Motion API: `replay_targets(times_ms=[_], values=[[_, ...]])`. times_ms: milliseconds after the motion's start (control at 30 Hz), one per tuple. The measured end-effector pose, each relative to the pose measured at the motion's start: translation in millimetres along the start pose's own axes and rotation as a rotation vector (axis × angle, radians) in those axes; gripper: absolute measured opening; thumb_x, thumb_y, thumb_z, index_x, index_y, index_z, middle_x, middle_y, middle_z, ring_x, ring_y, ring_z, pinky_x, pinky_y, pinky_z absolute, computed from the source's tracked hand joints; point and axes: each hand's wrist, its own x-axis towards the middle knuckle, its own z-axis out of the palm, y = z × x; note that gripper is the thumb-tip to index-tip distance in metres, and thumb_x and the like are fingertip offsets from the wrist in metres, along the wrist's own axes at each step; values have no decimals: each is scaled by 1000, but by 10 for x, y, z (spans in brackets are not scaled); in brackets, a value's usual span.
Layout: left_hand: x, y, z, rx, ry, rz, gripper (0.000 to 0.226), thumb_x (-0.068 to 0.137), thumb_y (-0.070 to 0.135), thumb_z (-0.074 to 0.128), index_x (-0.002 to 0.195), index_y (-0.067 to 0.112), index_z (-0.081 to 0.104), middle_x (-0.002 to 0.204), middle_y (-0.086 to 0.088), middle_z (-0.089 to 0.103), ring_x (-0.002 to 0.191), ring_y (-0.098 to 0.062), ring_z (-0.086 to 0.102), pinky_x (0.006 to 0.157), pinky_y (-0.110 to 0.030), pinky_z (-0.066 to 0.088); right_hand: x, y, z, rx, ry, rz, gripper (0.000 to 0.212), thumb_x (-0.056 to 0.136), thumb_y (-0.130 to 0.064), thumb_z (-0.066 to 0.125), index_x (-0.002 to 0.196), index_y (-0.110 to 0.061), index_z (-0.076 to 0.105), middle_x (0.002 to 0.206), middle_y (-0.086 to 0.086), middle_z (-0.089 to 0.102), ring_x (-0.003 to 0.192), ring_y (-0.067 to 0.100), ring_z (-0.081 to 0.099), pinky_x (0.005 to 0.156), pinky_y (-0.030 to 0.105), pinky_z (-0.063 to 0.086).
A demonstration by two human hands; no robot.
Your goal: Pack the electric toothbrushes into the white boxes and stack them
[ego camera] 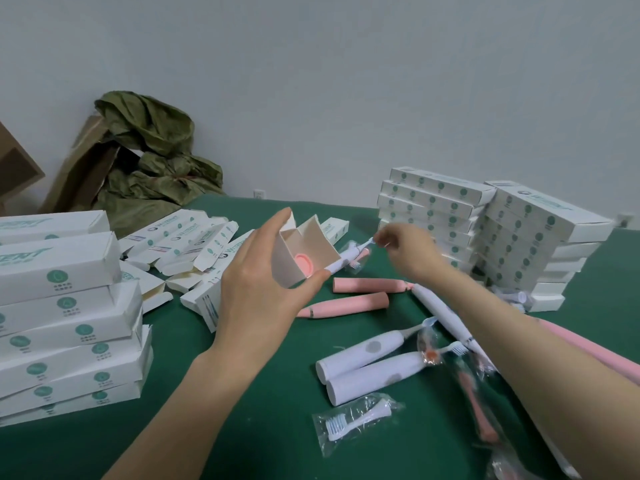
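Note:
My left hand grips an open white box above the green table, its mouth turned toward me. A pink toothbrush end shows inside it. My right hand, blurred, reaches to the right of the box with fingers curled near a white toothbrush and a small bag of brush heads behind the box; whether it pinches anything is unclear. Two pink toothbrush handles lie below the box. White toothbrushes lie nearer me.
Packed white boxes are stacked at the left and at the back right. Flat empty boxes lie scattered behind my left hand. Bagged brush heads lie near the front. Crumpled green wrapping and cardboard stand by the wall.

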Motion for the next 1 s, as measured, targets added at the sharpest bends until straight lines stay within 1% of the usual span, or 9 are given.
replay_targets(times_ms=[133,267,400,533,633,767,867,933,1000], values=[[-13,-33,-10,-27,-12,-8,73,64,29,84,130,23,52,105,38,43,99,26,36,85,7,22,243,258,365,-251,-264,-16,50,82,9,35,124,-10,52,126,13,57,113,30,54,94,39,45],[-7,-30,-3,-44,-8,0,73,62,32,83,127,32,51,102,40,44,101,33,31,83,9,18,433,386,518,-280,-317,39,48,82,7,34,124,-10,50,125,14,55,111,29,52,92,35,44],[31,-42,11,-49,-1,10,73,63,31,84,126,37,47,101,42,45,102,32,32,84,9,19,589,424,548,-378,-323,-102,55,83,8,32,129,-17,51,126,8,56,116,28,47,94,31,38],[33,-76,-3,-33,3,12,74,63,30,85,126,36,47,101,40,44,102,33,31,84,9,19,658,449,572,-564,-346,-160,25,95,-16,46,114,-24,61,117,9,51,112,27,39,91,34,36],[26,-85,-5,-41,-7,3,73,63,31,84,128,31,51,100,43,44,102,32,31,83,9,18,617,435,489,-583,-313,-172,21,94,-16,49,108,-18,65,117,9,51,113,27,40,92,33,36],[17,-83,10,-40,-29,-11,74,64,33,84,130,29,51,101,41,44,100,32,31,83,9,19,383,168,207,-116,-70,-34,20,95,-19,51,92,-4,63,94,11,64,82,25,56,69,29,41],[-1,-83,40,-31,-43,-16,75,64,31,84,131,27,51,101,40,43,100,32,31,84,8,19,38,-327,-110,728,42,19,28,96,-19,51,73,-5,56,64,4,61,60,17,55,58,28,45],[7,-69,66,-34,-35,-19,74,64,31,84,130,25,51,101,38,44,99,32,31,84,8,20,-253,-688,-323,1247,0,-54,17,91,-9,55,74,-5,58,66,3,67,58,14,61,54,21,49],[21,-52,85,-55,-38,-22,70,64,32,81,127,25,53,102,30,52,98,23,39,84,4,26,-540,-975,-388,1416,-141,-146,10,84,-9,58,75,-6,61,72,7,69,55,13,61,47,20,48]])
